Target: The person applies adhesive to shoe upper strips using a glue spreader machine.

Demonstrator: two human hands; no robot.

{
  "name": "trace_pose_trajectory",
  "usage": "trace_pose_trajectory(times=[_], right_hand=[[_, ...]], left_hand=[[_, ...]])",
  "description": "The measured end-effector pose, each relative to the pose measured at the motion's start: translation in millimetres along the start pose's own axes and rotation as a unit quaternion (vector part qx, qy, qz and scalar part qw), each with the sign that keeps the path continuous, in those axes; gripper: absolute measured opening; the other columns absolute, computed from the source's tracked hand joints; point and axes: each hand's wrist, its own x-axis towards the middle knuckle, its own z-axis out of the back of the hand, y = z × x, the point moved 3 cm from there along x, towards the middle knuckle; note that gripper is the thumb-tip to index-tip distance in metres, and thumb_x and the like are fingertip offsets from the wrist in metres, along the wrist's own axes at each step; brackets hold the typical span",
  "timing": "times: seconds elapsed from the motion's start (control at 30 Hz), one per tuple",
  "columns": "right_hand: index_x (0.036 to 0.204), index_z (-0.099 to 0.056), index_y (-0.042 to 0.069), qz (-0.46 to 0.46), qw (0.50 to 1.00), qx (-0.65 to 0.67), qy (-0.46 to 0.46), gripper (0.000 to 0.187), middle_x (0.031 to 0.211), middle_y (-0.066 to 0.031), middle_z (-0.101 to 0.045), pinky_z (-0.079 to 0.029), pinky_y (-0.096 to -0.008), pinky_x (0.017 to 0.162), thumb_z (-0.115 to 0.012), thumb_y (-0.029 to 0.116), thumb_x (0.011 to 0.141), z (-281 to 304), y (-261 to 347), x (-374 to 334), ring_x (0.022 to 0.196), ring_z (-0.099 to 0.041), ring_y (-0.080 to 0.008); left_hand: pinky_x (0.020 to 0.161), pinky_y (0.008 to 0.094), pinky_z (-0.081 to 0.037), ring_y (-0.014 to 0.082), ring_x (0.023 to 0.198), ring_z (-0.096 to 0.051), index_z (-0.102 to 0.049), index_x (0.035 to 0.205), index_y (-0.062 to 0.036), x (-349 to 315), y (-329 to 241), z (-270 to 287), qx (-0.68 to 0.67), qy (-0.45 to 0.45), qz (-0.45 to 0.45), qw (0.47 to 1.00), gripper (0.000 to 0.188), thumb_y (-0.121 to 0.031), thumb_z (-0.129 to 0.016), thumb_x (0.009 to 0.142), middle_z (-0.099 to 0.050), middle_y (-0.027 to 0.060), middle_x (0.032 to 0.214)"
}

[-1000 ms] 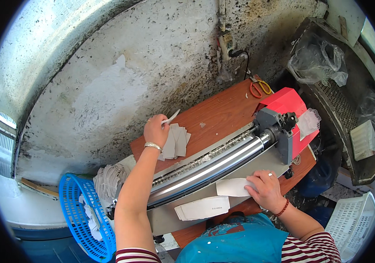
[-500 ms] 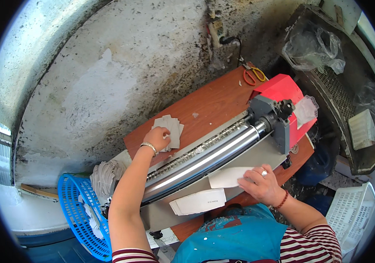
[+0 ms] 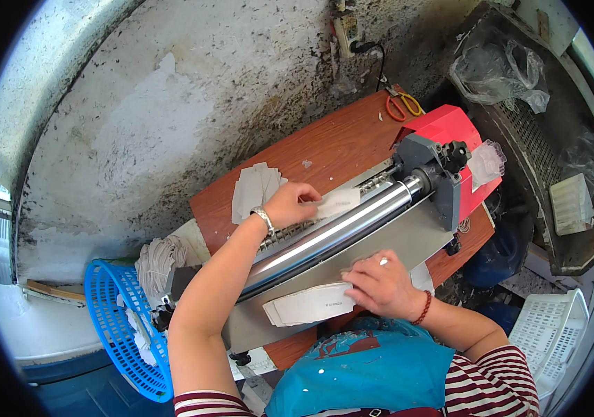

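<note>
My left hand (image 3: 295,206) is over the far side of a roller machine, its fingers pinched on the near end of a flat white piece (image 3: 340,202) with small print. That piece lies above the machine's shiny metal roller (image 3: 332,231). Across the roller, my right hand (image 3: 384,283) has its fingers closed at the right end of a stack of flat white pieces (image 3: 307,306) on the metal feed plate (image 3: 408,240). Another pale piece (image 3: 422,276) shows partly behind that hand. More white pieces (image 3: 255,189) lie fanned on the wooden board behind my left wrist.
The machine has a red end housing (image 3: 443,125). Red and yellow scissors (image 3: 402,105) lie at the board's far corner. A blue basket (image 3: 102,306) and a bundle of pale strips (image 3: 161,260) stand left; a white crate (image 3: 550,333) is right. A stained wall (image 3: 172,111) rises behind.
My left hand has moved right from the fanned pieces to a piece above the roller. My right hand has shifted left to the stack, and the piece it held on the plate no longer shows there.
</note>
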Motion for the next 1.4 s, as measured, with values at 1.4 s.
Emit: trace_pose_trajectory(times=[1.4], right_hand=[[0.097,-0.06,0.008,-0.089,0.993,0.062,0.038,0.026,0.087,-0.0063,-0.056,-0.048,-0.0331,0.058,-0.07,0.018,0.075,2,14,6,0.069,-0.058,-0.0248]], left_hand=[[0.068,0.0234,-0.047,0.0087,0.074,-0.056,-0.064,0.094,-0.0007,9,14,22,-0.007,-0.05,0.051,0.997,0.019,-0.009,-0.064,0.077,-0.064,0.0017,0.083]])
